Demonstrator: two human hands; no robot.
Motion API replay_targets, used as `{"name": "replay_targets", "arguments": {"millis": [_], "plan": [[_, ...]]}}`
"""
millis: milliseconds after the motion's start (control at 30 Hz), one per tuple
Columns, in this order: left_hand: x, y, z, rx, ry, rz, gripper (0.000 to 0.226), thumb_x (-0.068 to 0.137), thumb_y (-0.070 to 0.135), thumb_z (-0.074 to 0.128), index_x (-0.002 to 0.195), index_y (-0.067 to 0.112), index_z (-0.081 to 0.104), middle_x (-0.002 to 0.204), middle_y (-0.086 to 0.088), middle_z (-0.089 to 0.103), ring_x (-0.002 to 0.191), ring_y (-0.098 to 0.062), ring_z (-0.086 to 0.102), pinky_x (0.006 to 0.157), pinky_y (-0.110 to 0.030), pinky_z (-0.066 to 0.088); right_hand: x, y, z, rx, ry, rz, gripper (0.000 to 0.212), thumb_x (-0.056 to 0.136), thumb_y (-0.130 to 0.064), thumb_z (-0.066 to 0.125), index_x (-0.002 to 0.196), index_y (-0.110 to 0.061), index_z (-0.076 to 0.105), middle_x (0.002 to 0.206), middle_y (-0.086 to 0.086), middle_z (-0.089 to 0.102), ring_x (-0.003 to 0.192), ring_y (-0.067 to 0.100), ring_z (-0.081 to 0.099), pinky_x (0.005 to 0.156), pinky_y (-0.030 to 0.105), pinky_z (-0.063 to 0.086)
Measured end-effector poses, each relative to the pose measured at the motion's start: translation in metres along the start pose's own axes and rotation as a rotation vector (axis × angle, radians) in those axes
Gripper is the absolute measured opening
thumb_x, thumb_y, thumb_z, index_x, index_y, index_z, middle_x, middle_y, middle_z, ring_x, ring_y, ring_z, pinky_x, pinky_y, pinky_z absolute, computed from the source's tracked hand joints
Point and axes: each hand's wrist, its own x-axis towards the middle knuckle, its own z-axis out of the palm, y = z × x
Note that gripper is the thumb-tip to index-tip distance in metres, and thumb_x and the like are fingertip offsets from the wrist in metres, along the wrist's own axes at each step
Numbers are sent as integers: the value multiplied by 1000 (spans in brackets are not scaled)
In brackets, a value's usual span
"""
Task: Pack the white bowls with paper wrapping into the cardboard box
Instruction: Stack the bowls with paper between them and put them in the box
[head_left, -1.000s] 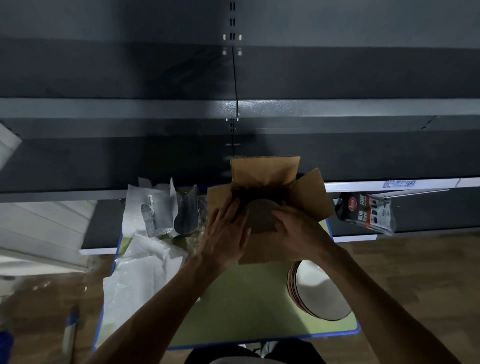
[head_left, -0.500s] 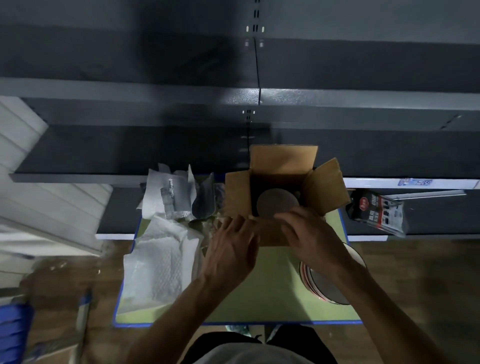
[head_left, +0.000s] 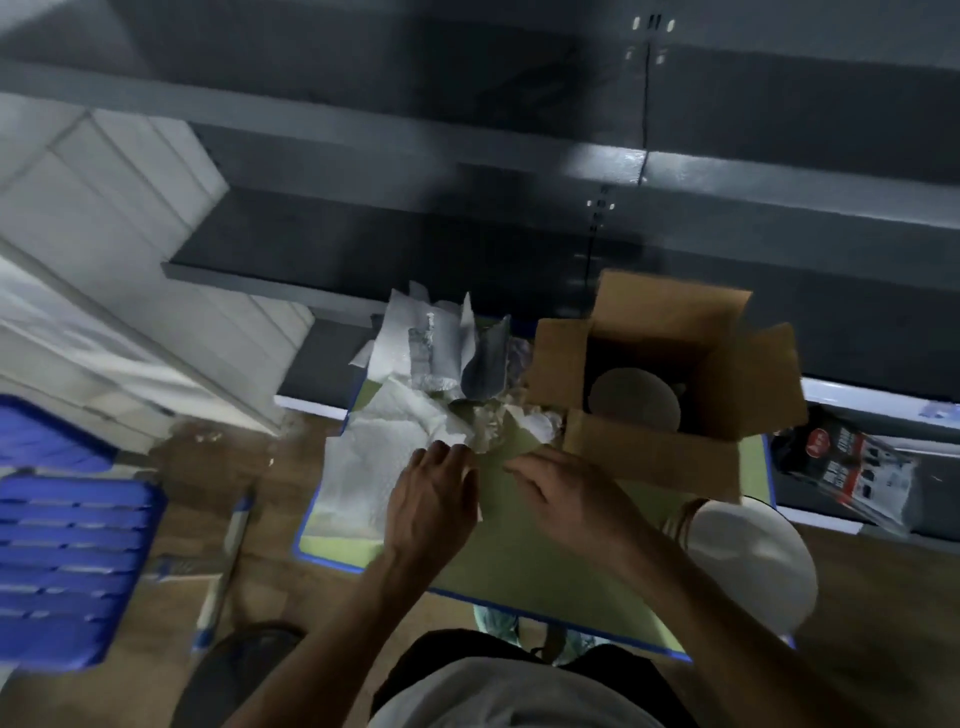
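Observation:
An open cardboard box (head_left: 644, 449) stands at the back right of a small green table (head_left: 540, 551). Inside it lies a round pale wrapped bundle (head_left: 634, 400). A stack of white bowls (head_left: 753, 561) sits at the table's right edge. Sheets of white wrapping paper (head_left: 369, 462) lie on the left of the table. My left hand (head_left: 428, 499) hovers over the edge of the paper, fingers loosely bent, holding nothing. My right hand (head_left: 561, 491) is beside it over the green surface, left of the box, fingers relaxed and empty.
Crumpled paper and foil-like wrapping (head_left: 447, 353) pile up at the table's back. Dark metal shelving (head_left: 519, 208) runs behind. A blue plastic crate (head_left: 67, 566) stands on the wooden floor to the left. A black printed package (head_left: 852, 467) lies on a low shelf at right.
Both hands have come away from the box and moved left towards the paper sheets. The camera has swung left, so the box now sits further right.

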Motion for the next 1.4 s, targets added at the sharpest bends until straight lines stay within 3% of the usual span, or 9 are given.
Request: {"name": "replay_targets", "arguments": {"millis": [167, 300, 433, 567, 667, 867, 1033, 1133, 1400], "plan": [[-16, -59, 4, 33, 16, -191, 29, 80, 18, 71, 108, 14, 64, 101, -11, 61, 87, -35, 57, 65, -43, 52, 52, -14, 39, -85, -132, -43, 41, 97, -19, 44, 138, -21, 49, 137, 1, 51, 123, 22, 51, 96, 36, 46], [-15, -90, 3, 119, -36, -361, 46, 81, 27, 70, 124, 16, 59, 127, -17, 53, 112, -38, 52, 82, -44, 51, 88, -21, 61, -147, -226, -53, 45, 97, -16, 44, 142, -19, 44, 138, 4, 49, 126, 22, 49, 101, 35, 43], [-11, -112, 1, 178, -163, -554, 57, 91, 43, 56, 143, 28, 38, 145, -15, 35, 127, -34, 40, 101, -43, 39, 115, -26, 77, -188, -284, -66, 47, 97, -19, 45, 143, -18, 41, 140, 5, 44, 128, 24, 45, 102, 35, 41], [-10, -127, 5, 110, -227, -606, 62, 90, 45, 59, 143, 29, 32, 132, -14, 40, 111, -33, 53, 91, -43, 47, 130, -23, 89, -228, -311, -25, 44, 95, -19, 44, 139, -15, 43, 134, 8, 47, 120, 27, 51, 94, 34, 44], [-8, -131, 8, 31, -232, -620, 58, 89, 31, 63, 138, 27, 33, 123, -12, 43, 92, -29, 58, 74, -41, 53, 133, -19, 93, -237, -322, -26, 41, 96, -18, 44, 137, -11, 43, 134, 10, 47, 119, 28, 51, 93, 35, 44], [-3, -130, 6, -37, -142, -616, 40, 91, 22, 60, 128, 24, 46, 119, -4, 60, 106, -23, 57, 76, -32, 45, 132, -15, 91, -212, -303, -26, 45, 98, -21, 47, 142, -12, 40, 139, 8, 43, 121, 25, 51, 92, 33, 44], [2, -130, 2, -214, -98, -690, 41, 92, 23, 62, 130, 27, 47, 109, -2, 67, 83, -19, 64, 69, -37, 55, 131, -12, 87, -192, -270, -14, 46, 97, -20, 47, 142, -14, 40, 138, 7, 44, 118, 25, 52, 91, 34, 47], [4, -130, -5, -290, -42, -677, 27, 96, 20, 58, 123, 23, 57, 108, 1, 63, 74, -13, 63, 66, -33, 56, 128, -11, 81, -190, -194, 1, 42, 96, -20, 48, 138, -15, 44, 135, 9, 45, 115, 28, 55, 90, 37, 48], [1, -136, -18, -382, 145, -586, 13, 96, 10, 53, 92, 22, 57, 88, 5, 64, 76, -13, 60, 57, -17, 41, 124, -8, 73, -172, -66, -16, 46, 95, -22, 53, 139, -16, 43, 132, 8, 41, 116, 25, 49, 82, 31, 48]]}}
